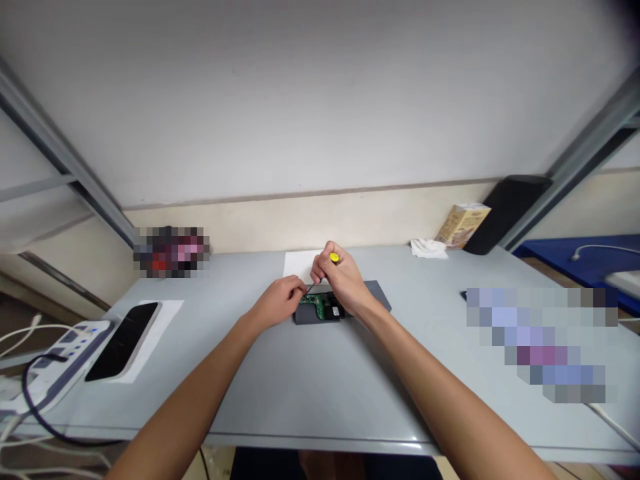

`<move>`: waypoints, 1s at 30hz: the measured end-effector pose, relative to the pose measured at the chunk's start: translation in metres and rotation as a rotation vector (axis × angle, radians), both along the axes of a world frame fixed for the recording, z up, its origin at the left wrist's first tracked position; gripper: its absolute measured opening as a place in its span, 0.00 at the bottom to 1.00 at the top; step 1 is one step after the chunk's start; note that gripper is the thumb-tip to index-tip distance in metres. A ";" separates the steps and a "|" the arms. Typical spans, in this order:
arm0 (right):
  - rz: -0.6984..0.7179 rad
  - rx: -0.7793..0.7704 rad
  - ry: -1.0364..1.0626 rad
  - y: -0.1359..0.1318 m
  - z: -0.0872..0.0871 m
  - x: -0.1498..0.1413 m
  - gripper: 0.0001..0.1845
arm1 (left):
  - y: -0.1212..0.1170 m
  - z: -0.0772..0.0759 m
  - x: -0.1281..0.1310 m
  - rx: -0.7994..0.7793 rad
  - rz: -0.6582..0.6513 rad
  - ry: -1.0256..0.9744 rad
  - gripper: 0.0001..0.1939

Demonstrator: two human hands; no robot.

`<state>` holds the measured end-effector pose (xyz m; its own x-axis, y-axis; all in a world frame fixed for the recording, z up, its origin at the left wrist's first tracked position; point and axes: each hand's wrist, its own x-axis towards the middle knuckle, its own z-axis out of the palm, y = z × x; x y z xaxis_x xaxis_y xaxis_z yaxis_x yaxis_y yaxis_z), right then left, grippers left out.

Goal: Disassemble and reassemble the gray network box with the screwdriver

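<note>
Left hand [280, 300]: at casing's left end, fingers curled; cannot tell whether gripping.
Casing [306, 318]: on the surface [300, 393]; probably light, stiff; best held by rim.
Circuit board [321, 307]: inside casing; likely fragile, poor place to press.
Screwdriver [335, 257]: slants above casing; rigid, presumably; hold by handle.
Right hand [346, 279]: above casing's right part, closed around screwdriver.

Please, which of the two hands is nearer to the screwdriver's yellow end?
Right. The right hand is closed around the screwdriver, by its yellow end; the left hand is farther off, to the left, with fingers near the green circuit board.
</note>
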<state>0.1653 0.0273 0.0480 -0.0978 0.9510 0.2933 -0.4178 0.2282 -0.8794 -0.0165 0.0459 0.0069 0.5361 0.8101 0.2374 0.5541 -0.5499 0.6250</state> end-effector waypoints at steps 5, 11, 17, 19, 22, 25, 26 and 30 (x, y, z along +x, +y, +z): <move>0.080 -0.022 0.053 -0.002 0.005 0.000 0.27 | -0.001 0.000 0.000 -0.005 0.015 0.018 0.13; 0.008 -0.026 0.056 0.000 0.002 -0.003 0.26 | -0.001 0.001 0.000 -0.008 0.028 0.022 0.12; 0.075 -0.048 0.136 0.001 0.005 -0.001 0.26 | -0.003 0.003 0.000 -0.038 0.043 0.029 0.11; 0.121 -0.068 0.157 0.000 0.008 0.002 0.23 | -0.003 0.003 0.000 -0.034 0.039 0.022 0.11; 0.088 -0.072 0.123 0.000 0.010 0.005 0.20 | -0.001 0.001 -0.001 -0.017 0.016 0.003 0.12; 0.044 -0.094 0.134 0.002 0.007 0.005 0.25 | 0.000 -0.001 -0.001 -0.004 0.006 -0.001 0.13; 0.035 -0.092 0.141 0.002 0.005 0.004 0.27 | 0.001 -0.002 -0.001 0.000 0.005 0.002 0.13; 0.045 -0.062 0.178 0.004 0.003 0.004 0.23 | 0.000 0.000 -0.001 0.000 0.009 0.014 0.13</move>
